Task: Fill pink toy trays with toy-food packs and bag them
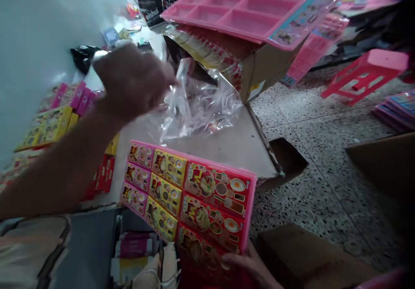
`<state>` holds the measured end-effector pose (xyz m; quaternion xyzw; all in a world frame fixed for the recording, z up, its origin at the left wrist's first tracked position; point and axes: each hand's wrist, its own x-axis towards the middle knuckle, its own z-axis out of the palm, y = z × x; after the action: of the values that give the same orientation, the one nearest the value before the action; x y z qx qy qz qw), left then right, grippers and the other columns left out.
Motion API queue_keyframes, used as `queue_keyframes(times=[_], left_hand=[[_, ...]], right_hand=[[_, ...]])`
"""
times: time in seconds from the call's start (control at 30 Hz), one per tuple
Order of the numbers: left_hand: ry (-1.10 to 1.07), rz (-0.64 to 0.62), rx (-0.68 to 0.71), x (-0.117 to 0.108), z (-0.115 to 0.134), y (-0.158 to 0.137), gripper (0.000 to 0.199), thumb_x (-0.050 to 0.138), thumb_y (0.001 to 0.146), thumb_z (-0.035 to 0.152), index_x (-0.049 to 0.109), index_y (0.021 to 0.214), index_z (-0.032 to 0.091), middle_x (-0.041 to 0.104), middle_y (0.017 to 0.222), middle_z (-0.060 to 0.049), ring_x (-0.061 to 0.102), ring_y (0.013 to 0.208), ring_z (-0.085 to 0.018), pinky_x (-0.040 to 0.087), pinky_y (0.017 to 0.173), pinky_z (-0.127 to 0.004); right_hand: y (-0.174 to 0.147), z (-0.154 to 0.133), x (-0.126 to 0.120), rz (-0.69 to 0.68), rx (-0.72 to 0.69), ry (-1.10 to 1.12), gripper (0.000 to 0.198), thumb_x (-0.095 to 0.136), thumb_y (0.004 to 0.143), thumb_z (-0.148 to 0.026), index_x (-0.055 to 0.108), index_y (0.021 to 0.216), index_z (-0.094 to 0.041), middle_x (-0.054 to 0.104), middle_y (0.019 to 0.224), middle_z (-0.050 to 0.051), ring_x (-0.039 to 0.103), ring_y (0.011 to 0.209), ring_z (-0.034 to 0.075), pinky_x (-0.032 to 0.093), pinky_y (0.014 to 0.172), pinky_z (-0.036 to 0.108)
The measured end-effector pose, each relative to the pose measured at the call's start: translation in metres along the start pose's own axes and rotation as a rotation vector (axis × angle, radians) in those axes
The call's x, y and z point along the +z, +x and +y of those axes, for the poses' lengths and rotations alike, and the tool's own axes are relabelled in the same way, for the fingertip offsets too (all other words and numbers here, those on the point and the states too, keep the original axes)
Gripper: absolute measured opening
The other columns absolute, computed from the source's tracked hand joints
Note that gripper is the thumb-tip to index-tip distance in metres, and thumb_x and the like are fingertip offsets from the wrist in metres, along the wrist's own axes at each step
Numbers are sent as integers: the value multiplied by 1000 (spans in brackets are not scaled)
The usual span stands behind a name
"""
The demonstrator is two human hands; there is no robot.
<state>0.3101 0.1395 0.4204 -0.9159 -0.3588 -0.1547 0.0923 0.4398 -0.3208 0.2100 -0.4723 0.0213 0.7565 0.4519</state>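
My right hand (pixel 254 267) grips the lower right corner of a pink tray (pixel 252 202), its thumb over the front. Small printed boxes fill the tray: pink ones (pixel 138 176) at the left, yellow ones (pixel 165 194) in the middle and larger red ones (pixel 212 202) at the right. The tray tilts over the table's near edge. My left hand (pixel 132 81) is raised beside a crumpled clear plastic bag (pixel 197 107). Motion smears its curled fingers, so I cannot make out whether they touch the bag.
An open carton (pixel 269 68) stands at the back with an empty pink compartment tray (pixel 233 10) on top. Stacks of yellow boxes (pixel 48 125) and red boxes (pixel 105 174) line the left side. A pink stool (pixel 372 71) stands on the speckled floor (pixel 292 150).
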Motion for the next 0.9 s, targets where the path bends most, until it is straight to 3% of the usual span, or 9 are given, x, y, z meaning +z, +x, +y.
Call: queue_keyframes(times=[0.07,0.17,0.23,0.27,0.37,0.5,0.6,0.73,0.9], left_hand=[[-167,-154,72,45,21,-42,44,46,100,53,73,91,20,71,101,-4,65,109,-23,43,101,-43],[-496,-580,28,122,29,-96,24,56,96,32,74,82,23,76,93,-5,67,92,-19,50,89,-32],[-502,-619,-193,155,16,-108,22,56,94,26,76,86,22,77,93,-6,68,91,-21,51,85,-30],[-445,-536,-314,164,7,-105,24,54,95,27,77,92,21,77,97,-7,68,94,-22,50,87,-32],[-303,-179,-382,164,-19,-72,36,45,102,35,76,106,19,74,109,-10,64,107,-24,47,95,-36],[-350,16,-41,144,-16,-21,41,45,103,44,76,97,19,69,101,-8,63,98,-20,47,89,-32],[-361,-28,108,135,4,-9,42,59,95,57,77,88,20,69,97,-6,63,90,-18,46,82,-30],[-281,-105,19,131,13,-25,47,71,80,69,80,92,24,73,92,-5,64,88,-21,45,81,-32],[-159,-495,4,129,-17,-64,50,55,90,69,81,101,28,74,84,-8,66,88,-26,46,86,-39]], right_hand=[[-7,9,9,15,-22,-19,67,95,56,-37,73,118,-23,77,114,10,73,104,36,56,99,50],[-10,20,13,78,-35,-54,61,96,53,-41,75,107,-21,78,107,11,74,97,37,58,93,51],[-9,26,14,97,-60,-97,60,95,52,-45,76,103,-21,78,103,12,74,95,38,58,90,52],[-9,27,15,103,-72,-130,59,95,52,-47,76,101,-20,78,100,12,73,94,39,58,89,53],[-8,26,27,77,-99,-201,54,93,54,-53,76,94,-21,77,90,11,72,95,39,57,90,52],[-6,15,60,-78,-124,-240,52,88,61,-54,75,97,-19,74,88,9,70,83,30,59,80,42],[-1,7,86,-253,-105,-286,50,87,65,-48,75,101,-16,72,81,5,63,68,20,56,67,32],[10,-8,116,-361,-26,-249,54,89,59,-34,74,108,-16,69,78,0,59,63,15,51,59,25],[33,-34,133,-350,104,-256,55,91,49,-28,77,99,-13,72,82,2,67,72,18,57,71,28]])
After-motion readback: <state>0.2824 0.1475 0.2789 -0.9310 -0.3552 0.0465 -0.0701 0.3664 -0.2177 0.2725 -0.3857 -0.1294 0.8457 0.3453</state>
